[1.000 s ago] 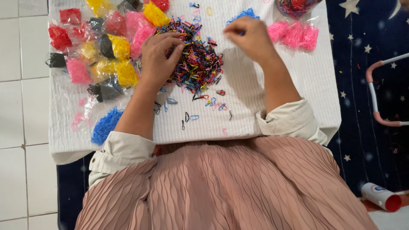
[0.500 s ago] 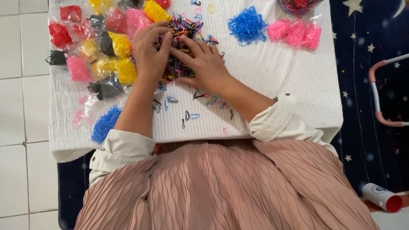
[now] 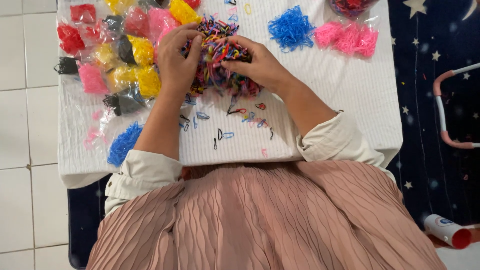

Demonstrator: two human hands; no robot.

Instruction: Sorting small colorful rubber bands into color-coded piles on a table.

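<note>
A heap of small mixed-colour elastic bands [image 3: 218, 55] lies on a white ribbed cloth [image 3: 320, 105] over a low table. My left hand [image 3: 176, 60] cups the left side of the heap, its fingers curled over the bands. My right hand [image 3: 257, 65] presses in from the right, fingertips pinching into the heap. Both hands touch the bands and hold the heap between them. A few loose bands [image 3: 225, 134] lie scattered on the cloth just below the hands.
Clear bags of sorted red, yellow, pink and black bands [image 3: 107, 65] lie at the left. Blue piles sit at top centre [image 3: 291, 27] and lower left [image 3: 122, 142]. Bagged pink bands [image 3: 347, 37] lie top right. A white tube with a red cap [image 3: 446, 231] rests on the dark star-patterned floor cover.
My right hand came down from the blue pile at the top and now closes on the right side of the heap. Both hands have gathered the bands together.
</note>
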